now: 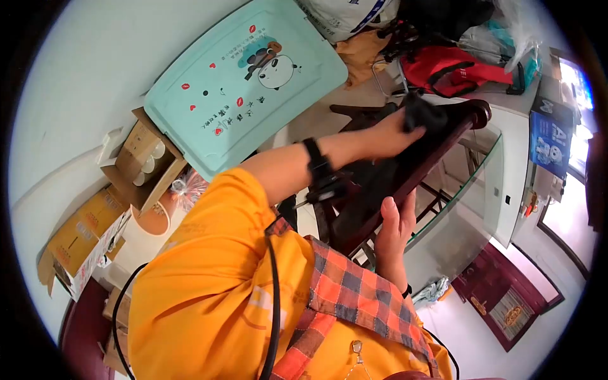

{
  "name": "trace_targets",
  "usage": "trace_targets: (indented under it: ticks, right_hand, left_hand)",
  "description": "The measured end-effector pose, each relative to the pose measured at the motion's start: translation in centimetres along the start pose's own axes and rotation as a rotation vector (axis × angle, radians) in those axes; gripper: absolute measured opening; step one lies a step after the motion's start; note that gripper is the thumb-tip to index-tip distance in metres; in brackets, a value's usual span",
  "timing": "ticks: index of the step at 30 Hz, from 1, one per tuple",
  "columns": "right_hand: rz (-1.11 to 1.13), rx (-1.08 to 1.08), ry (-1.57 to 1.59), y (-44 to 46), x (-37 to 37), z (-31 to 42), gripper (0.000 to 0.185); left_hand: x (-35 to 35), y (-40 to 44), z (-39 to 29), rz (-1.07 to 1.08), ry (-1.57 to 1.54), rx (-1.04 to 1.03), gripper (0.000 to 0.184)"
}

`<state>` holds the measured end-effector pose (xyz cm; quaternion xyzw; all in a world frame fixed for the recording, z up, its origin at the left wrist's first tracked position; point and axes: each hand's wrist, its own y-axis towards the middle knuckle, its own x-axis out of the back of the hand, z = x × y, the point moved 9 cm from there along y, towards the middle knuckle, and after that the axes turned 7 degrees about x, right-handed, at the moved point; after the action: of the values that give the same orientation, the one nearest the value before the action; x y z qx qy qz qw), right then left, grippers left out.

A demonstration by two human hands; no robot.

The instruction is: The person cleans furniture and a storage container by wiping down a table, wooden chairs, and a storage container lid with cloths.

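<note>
My left hand (394, 136), with a black band on its wrist, is closed around a bunched black cloth (425, 116). The cloth lies against the upper part of a dark wooden chair (408, 166), which appears tilted in view. Lower down, my right hand (396, 237) grips the near edge of the chair's long dark panel, its thumb on one side and its fingers extended beside it. Parts of the chair's frame are hidden behind my left forearm.
A mint-green bin lid (209, 76) lies at upper left, above an open cardboard box (142, 155). Beyond the chair are a glass panel (468, 209) and a red bag (449, 71). A blue box (550, 142) stands at right. A dark red door (503, 294) is lower right.
</note>
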<state>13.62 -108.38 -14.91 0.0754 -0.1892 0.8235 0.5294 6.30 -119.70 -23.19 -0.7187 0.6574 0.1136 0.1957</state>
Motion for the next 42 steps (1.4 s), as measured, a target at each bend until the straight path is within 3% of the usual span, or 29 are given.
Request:
trace_targets:
  ticks: [1, 3, 4, 6, 9, 10, 12, 13, 14, 16, 18, 21, 23, 24, 26, 27, 28, 30, 31, 32, 34, 35, 36, 38, 40, 42]
  right_hand:
    - [0.009, -0.016, 0.017, -0.1, -0.1, 0.1, 0.061]
    - [0.021, -0.053, 0.022, -0.2, 0.1, 0.3, 0.061]
    - [0.025, -0.086, 0.034, -0.1, 0.1, 0.2, 0.06]
    - [0.035, -0.048, 0.003, 0.1, 0.0, 0.8, 0.059]
    - [0.048, -0.084, 0.034, 0.2, 0.0, 0.7, 0.061]
    - [0.057, -0.09, 0.03, 0.2, -0.4, 0.9, 0.061]
    - [0.057, -0.137, 0.133, 0.0, -1.2, 0.9, 0.067]
    - [0.06, -0.153, 0.127, -0.1, -1.5, 0.7, 0.067]
    - [0.047, -0.128, 0.076, -0.1, -1.7, 0.9, 0.072]
    - [0.045, -0.118, 0.022, 0.1, -1.9, 0.8, 0.077]
    - [0.054, -0.11, 0.052, 0.3, -1.7, 1.1, 0.083]
    - [0.007, -0.147, -0.012, 0.5, -0.2, 0.9, 0.082]
    - [-0.014, -0.138, -0.054, 1.1, 0.4, 1.4, 0.079]
    - [-0.011, -0.143, -0.06, 1.4, 0.7, 1.7, 0.079]
    - [-0.053, -0.153, -0.003, 2.0, 1.7, 2.2, 0.076]
    - [-0.053, -0.157, 0.0, 2.2, 2.1, 2.3, 0.074]
    - [-0.052, -0.157, -0.009, 2.1, 2.4, 2.4, 0.074]
    - [-0.074, -0.203, -0.001, 1.5, 3.0, 2.3, 0.074]
    - [-0.109, -0.211, -0.019, 1.1, 3.0, 2.3, 0.073]
    - [-0.105, -0.216, -0.028, 0.7, 3.3, 2.2, 0.073]
    - [-0.016, -0.201, -0.152, 0.3, 3.5, 1.9, 0.076]
    - [-0.014, -0.201, -0.153, 0.2, 3.3, 1.8, 0.076]
    - [-0.081, -0.194, -0.126, 0.0, 3.3, 1.9, 0.076]
    - [-0.146, -0.186, -0.1, -0.4, 2.9, 2.4, 0.077]
    - [-0.23, -0.273, -0.096, -0.9, 2.9, 2.3, 0.081]
    - [-0.228, -0.269, -0.112, -0.9, 3.1, 2.4, 0.081]
  left_hand:
    - [0.4, -2.9, -0.1, 0.012, -0.03, -0.011, 0.042]
    - [1.0, -9.3, 1.9, 0.114, 0.02, 0.224, 0.046]
    - [0.7, -12.2, 2.6, 0.146, -0.034, 0.169, 0.049]
    - [0.8, -18.0, 2.6, 0.246, -0.166, 0.538, 0.046]
    - [0.5, -20.6, 5.1, 0.247, -0.104, 0.153, 0.031]
    - [0.0, -20.7, 7.9, 0.238, -0.11, 0.154, 0.031]
    - [-1.8, -20.7, 10.9, 0.231, 0.354, -0.152, 0.035]
    - [-1.8, -20.4, 10.6, 0.184, 0.366, -0.173, 0.037]
    - [0.3, -19.9, 7.2, 0.033, -0.048, -0.085, 0.042]
    - [1.1, -19.8, 8.7, -0.041, 0.109, 0.066, 0.046]
    - [1.8, -19.5, 13.3, -0.136, -0.102, 0.315, 0.051]
    - [3.2, -18.6, 22.0, -0.196, 0.099, 0.421, 0.057]
    - [3.2, -18.7, 28.1, -0.165, 0.093, 0.696, 0.067]
    - [2.8, -18.3, 28.2, -0.165, 0.086, 0.699, 0.067]
    - [3.1, -17.3, 28.5, -0.384, -0.153, 0.694, 0.071]
    - [2.3, -15.6, 34.4, -0.264, 0.027, 0.53, 0.071]
    - [1.6, -14.9, 34.2, -0.263, 0.018, 0.528, 0.071]
    - [2.5, -15.3, 33.2, -0.335, 0.437, 0.88, 0.065]
    - [1.6, -13.8, 31.1, -0.075, 0.72, 0.733, 0.056]
    - [1.7, -13.5, 30.4, -0.075, 0.71, 0.737, 0.056]
    - [4.0, -14.9, 31.2, -0.503, 0.18, 0.945, 0.044]
    - [4.3, -15.0, 32.1, -0.589, 0.104, 1.029, 0.038]
    - [4.2, -14.0, 33.1, -0.589, 0.103, 1.029, 0.038]
    - [5.3, -11.8, 32.7, -0.832, 0.023, 0.679, 0.032]
    - [6.2, -8.1, 24.6, -0.788, 0.381, 0.351, 0.03]
    - [6.1, -3.4, 26.2, -0.725, 0.452, 0.23, 0.028]
